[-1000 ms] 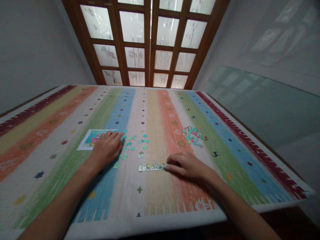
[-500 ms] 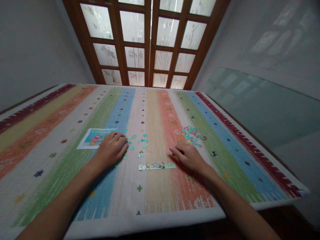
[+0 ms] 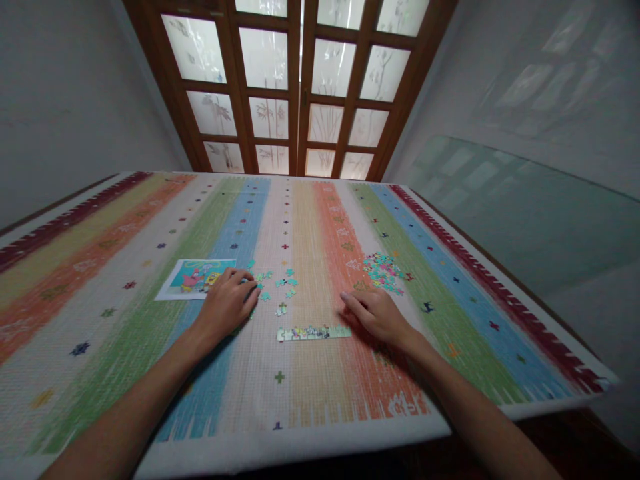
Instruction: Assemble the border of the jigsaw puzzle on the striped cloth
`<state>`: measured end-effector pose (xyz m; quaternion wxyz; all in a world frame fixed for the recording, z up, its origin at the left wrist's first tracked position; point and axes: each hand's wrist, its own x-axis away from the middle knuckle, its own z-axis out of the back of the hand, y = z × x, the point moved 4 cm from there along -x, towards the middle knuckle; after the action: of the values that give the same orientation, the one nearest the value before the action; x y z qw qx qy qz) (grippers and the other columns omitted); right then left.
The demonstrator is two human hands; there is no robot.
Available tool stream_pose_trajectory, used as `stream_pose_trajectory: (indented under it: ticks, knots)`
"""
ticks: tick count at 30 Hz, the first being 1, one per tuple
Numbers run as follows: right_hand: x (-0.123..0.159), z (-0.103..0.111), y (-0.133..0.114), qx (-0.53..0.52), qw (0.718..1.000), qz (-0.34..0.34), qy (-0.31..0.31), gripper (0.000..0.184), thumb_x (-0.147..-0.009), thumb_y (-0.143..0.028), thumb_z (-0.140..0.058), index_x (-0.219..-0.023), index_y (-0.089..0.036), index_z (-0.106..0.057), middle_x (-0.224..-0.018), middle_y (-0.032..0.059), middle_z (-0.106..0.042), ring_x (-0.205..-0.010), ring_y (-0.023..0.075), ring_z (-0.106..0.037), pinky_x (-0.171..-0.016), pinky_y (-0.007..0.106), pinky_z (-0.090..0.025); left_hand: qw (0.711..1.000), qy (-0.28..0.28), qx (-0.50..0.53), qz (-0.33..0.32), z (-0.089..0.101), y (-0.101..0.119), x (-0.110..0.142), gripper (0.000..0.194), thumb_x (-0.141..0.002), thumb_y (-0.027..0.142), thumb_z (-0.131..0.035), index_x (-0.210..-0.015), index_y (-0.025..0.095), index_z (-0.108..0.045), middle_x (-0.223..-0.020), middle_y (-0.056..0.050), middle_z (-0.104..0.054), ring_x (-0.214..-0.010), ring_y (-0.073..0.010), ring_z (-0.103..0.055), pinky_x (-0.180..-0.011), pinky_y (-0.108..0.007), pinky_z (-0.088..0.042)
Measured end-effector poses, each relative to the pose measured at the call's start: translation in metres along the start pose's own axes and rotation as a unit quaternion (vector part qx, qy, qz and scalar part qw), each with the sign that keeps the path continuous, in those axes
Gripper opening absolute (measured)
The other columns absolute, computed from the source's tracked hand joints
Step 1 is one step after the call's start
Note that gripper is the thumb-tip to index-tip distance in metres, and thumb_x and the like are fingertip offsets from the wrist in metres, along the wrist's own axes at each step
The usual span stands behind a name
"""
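My left hand [image 3: 229, 297] rests on the cloth at the right edge of a printed cartoon picture [image 3: 187, 279], covering part of it. Its fingers curl down, and a bit of teal puzzle piece [image 3: 245, 281] shows between them. Loose teal puzzle pieces [image 3: 265, 295] lie just right of these fingers. My right hand [image 3: 377, 312] lies with fingers bent in and the index finger forward; nothing shows in it. Near its fingertips is a joined strip of puzzle pieces [image 3: 314, 333]. Beyond it sits a heap of puzzle pieces [image 3: 384, 270].
A striped tablecloth [image 3: 315, 373] covers the wide table. Two joined-looking pieces [image 3: 281, 309] lie above the strip. A glass panel [image 3: 525, 220] leans on the right wall, and wooden doors with frosted panes [image 3: 299, 100] stand behind the table.
My left hand has shifted slightly right and its fingers have drawn in, uncovering more of the printed picture. My right hand stays in place.
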<state>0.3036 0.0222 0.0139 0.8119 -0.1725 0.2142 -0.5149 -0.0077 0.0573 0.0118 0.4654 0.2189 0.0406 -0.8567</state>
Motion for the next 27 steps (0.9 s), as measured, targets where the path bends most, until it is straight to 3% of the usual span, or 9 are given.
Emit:
stream_pose_trajectory:
  ticks: [4, 14, 18, 23, 27]
  knots:
    - [-0.001, -0.001, -0.002, 0.003, 1.0, -0.009, -0.008, 0.05, -0.106, -0.037, -0.042, -0.058, -0.022, -0.044, -0.056, 0.0023, -0.053, -0.053, 0.015, -0.044, -0.061, 0.034, -0.026, 0.999, -0.006, 0.019, 0.039, -0.001, 0.001, -0.002, 0.03, -0.098, 0.028, -0.051, -0.088, 0.017, -0.077, -0.095, -0.013, -0.071, -0.096, -0.0305, -0.056, -0.087, -0.045, -0.049]
    - [-0.002, -0.003, -0.004, -0.025, 0.999, -0.019, -0.015, 0.051, -0.104, -0.04, -0.04, -0.056, -0.022, -0.043, -0.052, 0.0004, -0.048, -0.051, 0.0142, -0.044, -0.06, 0.033, -0.027, 0.992, -0.017, 0.042, 0.117, -0.006, -0.006, -0.002, 0.013, -0.093, 0.028, -0.059, -0.087, 0.019, -0.066, -0.097, -0.01, -0.07, -0.099, -0.0316, -0.055, -0.093, -0.048, -0.046]
    - [-0.003, -0.003, -0.004, -0.045, 0.999, -0.02, -0.014, 0.051, -0.104, -0.042, -0.04, -0.057, -0.022, -0.042, -0.052, -0.0001, -0.047, -0.051, 0.014, -0.044, -0.06, 0.033, -0.028, 0.989, -0.007, 0.086, 0.12, -0.001, -0.003, -0.004, 0.009, -0.093, 0.026, -0.057, -0.087, 0.02, -0.062, -0.095, -0.009, -0.069, -0.1, -0.0307, -0.057, -0.093, -0.048, -0.046]
    - [-0.001, 0.002, -0.01, -0.081, 0.997, 0.004, 0.02, 0.044, -0.101, -0.041, -0.046, -0.063, -0.022, -0.05, -0.059, 0.0011, -0.054, -0.058, 0.015, -0.049, -0.061, 0.032, -0.033, 0.972, 0.01, 0.215, 0.093, 0.013, 0.016, -0.008, 0.014, -0.098, 0.028, -0.05, -0.093, 0.021, -0.061, -0.093, -0.008, -0.069, -0.086, -0.023, -0.061, -0.082, -0.04, -0.051]
    - [0.002, 0.003, -0.019, -0.173, 0.983, 0.022, 0.051, 0.024, -0.097, -0.042, -0.057, -0.089, -0.021, -0.066, -0.075, 0.0021, -0.064, -0.063, 0.0147, -0.052, -0.06, 0.029, -0.039, 0.948, -0.011, 0.313, 0.062, 0.015, 0.048, -0.005, 0.016, -0.099, 0.03, -0.052, -0.094, 0.02, -0.062, -0.084, -0.004, -0.069, -0.074, -0.0178, -0.062, -0.072, -0.034, -0.051]
